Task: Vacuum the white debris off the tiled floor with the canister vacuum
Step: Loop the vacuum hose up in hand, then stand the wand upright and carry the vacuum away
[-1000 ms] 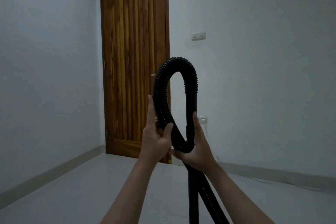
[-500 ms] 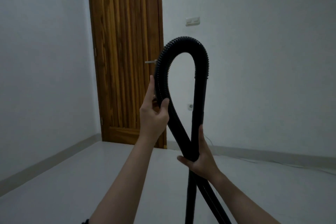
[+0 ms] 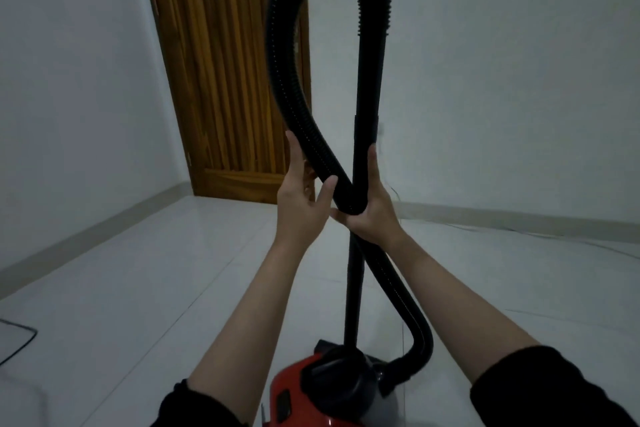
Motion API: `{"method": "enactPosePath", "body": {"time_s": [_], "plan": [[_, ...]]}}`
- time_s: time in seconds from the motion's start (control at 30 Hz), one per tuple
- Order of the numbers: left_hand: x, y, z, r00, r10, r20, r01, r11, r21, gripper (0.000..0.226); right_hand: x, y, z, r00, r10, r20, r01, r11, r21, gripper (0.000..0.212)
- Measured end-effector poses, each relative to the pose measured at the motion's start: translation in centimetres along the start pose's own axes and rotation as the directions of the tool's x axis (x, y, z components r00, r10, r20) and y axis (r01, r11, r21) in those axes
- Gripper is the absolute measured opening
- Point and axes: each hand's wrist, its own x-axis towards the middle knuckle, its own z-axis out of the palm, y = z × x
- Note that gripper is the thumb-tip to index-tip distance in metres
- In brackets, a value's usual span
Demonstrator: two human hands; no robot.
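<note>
grip: my left hand (image 3: 304,208) fingers lay spread along the black ribbed vacuum hose (image 3: 277,55), right hand (image 3: 372,215) fingers curled round hose and black rigid wand (image 3: 367,87) at their crossing | place: red canister vacuum (image 3: 304,395) on white tiled floor (image 3: 156,270) below the fingers | risk: I judged the springy loop above the fingers could whip loose, tipping the wand.
</note>
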Motion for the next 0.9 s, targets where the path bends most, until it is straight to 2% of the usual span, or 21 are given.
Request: {"method": "enactPosePath", "body": {"time_s": [0.13, 0.23, 0.37, 0.43, 0.67, 0.8, 0.9], "plan": [[0.7, -1.0, 0.8, 0.995, -0.063, -0.081, 0.067, 0.997, 0.046, 0.088, -0.5, 0.2, 0.9, 0.998, 0.051, 0.045, -0.053, 0.997, 0.047, 0.129], [1.2, -1.8, 0.6, 0.986, -0.071, -0.151, 0.079, 0.996, 0.046, 0.087, -2.7, 1.5, 1.7, 0.969, 0.189, 0.162, -0.208, 0.972, 0.108, 0.131], [1.8, -3.3, -0.5, 0.993, 0.014, -0.115, -0.005, 0.997, 0.074, 0.086, -7.0, 4.0, 3.0, 0.903, 0.371, 0.216, -0.405, 0.903, 0.142, 0.106], [1.7, -3.7, -0.3, 0.995, 0.044, -0.089, -0.035, 0.994, 0.106, 0.087, -7.0, 4.8, 3.3, 0.901, 0.375, 0.218, -0.405, 0.908, 0.109, 0.099], [1.0, -4.5, 1.0, 0.989, 0.059, -0.136, -0.039, 0.989, 0.143, 0.078, -6.5, 6.4, 3.8, 0.913, 0.379, 0.154, -0.395, 0.913, 0.098, 0.083], [-2.7, -6.1, 0.8, 0.993, 0.026, -0.119, 0.000, 0.977, 0.214, 0.075, -6.1, 7.0, 4.1, 0.929, 0.338, 0.153, -0.356, 0.927, 0.116, 0.086], [-7.3, -7.1, 1.6, 0.999, -0.014, -0.047, 0.023, 0.979, 0.202, 0.078, -6.5, 7.0, 5.0, 0.968, 0.206, 0.144, -0.224, 0.968, 0.118, 0.099]]}}
